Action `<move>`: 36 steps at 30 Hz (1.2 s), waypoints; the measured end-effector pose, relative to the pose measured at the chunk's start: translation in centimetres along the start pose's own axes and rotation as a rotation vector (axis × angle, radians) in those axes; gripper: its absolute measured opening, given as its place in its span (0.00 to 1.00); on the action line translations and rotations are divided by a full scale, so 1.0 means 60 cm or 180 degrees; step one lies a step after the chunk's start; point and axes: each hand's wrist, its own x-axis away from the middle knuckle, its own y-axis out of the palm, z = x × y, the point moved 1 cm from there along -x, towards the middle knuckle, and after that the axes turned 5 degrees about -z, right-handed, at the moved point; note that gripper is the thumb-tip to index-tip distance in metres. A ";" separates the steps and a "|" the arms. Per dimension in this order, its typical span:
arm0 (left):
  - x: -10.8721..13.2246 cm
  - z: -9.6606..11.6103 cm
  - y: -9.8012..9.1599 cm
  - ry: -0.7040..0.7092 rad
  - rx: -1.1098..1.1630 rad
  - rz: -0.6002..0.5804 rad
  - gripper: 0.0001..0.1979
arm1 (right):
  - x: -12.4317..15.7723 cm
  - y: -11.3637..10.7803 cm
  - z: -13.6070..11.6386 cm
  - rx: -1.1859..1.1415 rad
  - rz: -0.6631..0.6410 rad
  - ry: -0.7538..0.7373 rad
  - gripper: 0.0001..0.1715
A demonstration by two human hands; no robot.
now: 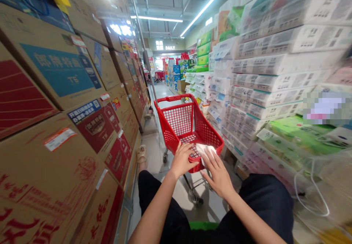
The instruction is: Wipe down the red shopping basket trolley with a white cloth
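From my remote seat, both hands meet at the near end of the red shopping cart (176, 121), which stands straight ahead in the aisle with its long axis running away from me and its handle at the far end. My left hand (181, 159) is curled over the near rim, fingers closed on it. My right hand (218, 174) lies just beside it to the right, fingers flat and spread, pressing a white cloth (205, 149) against the same rim. The cloth sits under the fingertips, partly over the edge into the basket, so the right hand is the one on it and the left is a little apart from it.

The basket looks empty through its mesh. Stacked cardboard boxes (55, 71) wall the left side very close. Shrink-wrapped tissue packs (275, 82) crowd the right, with a loose white cord (310, 192) looping off them near my right knee. A sandalled foot (141, 153) rests on the floor (156, 145) beside the cart's left wheel.
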 end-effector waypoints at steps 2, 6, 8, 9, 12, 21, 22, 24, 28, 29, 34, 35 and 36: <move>0.003 -0.008 -0.005 0.0015 0.0038 -0.0032 0.17 | -0.002 -0.002 0.014 0.0066 -0.0102 -0.0072 0.39; 0.002 -0.014 -0.010 0.0012 0.0120 -0.0066 0.17 | -0.012 -0.007 0.092 0.0247 0.0020 0.0290 0.36; 0.000 -0.012 -0.009 0.0009 0.0164 -0.0048 0.16 | -0.015 -0.008 0.117 0.0267 0.0115 0.0465 0.35; -0.001 -0.010 -0.007 0.0012 0.0184 -0.0031 0.16 | -0.015 -0.008 0.119 0.0251 0.0147 0.0482 0.36; -0.001 -0.006 -0.003 0.0010 0.0215 0.0025 0.15 | -0.012 -0.005 0.082 0.0122 0.0195 0.0341 0.38; 0.010 -0.012 -0.019 -0.0022 0.0173 -0.0075 0.13 | -0.008 -0.007 0.053 0.0042 -0.0114 -0.0136 0.37; 0.009 -0.012 -0.019 -0.0027 0.0172 -0.0085 0.13 | -0.011 -0.007 0.075 0.0085 -0.0056 -0.0023 0.37; 0.008 -0.012 -0.017 -0.0029 0.0170 -0.0080 0.13 | -0.017 -0.008 0.112 0.0142 0.0070 0.0233 0.36; 0.005 -0.008 -0.008 -0.0003 0.0152 0.0026 0.14 | -0.020 -0.008 0.106 0.0080 0.0128 0.0333 0.38; 0.005 -0.008 -0.006 0.0004 0.0149 0.0044 0.13 | -0.017 -0.007 0.088 0.0038 0.0113 0.0283 0.39; 0.008 -0.013 -0.013 0.0005 0.0166 0.0001 0.13 | -0.001 0.001 0.012 -0.0121 -0.0104 -0.0155 0.42; 0.009 -0.014 -0.016 0.0004 0.0168 -0.0024 0.13 | -0.001 0.003 0.015 -0.0113 -0.0134 -0.0208 0.41; 0.009 -0.016 -0.018 0.0001 0.0167 -0.0055 0.13 | -0.002 0.004 0.024 -0.0089 -0.0137 -0.0218 0.40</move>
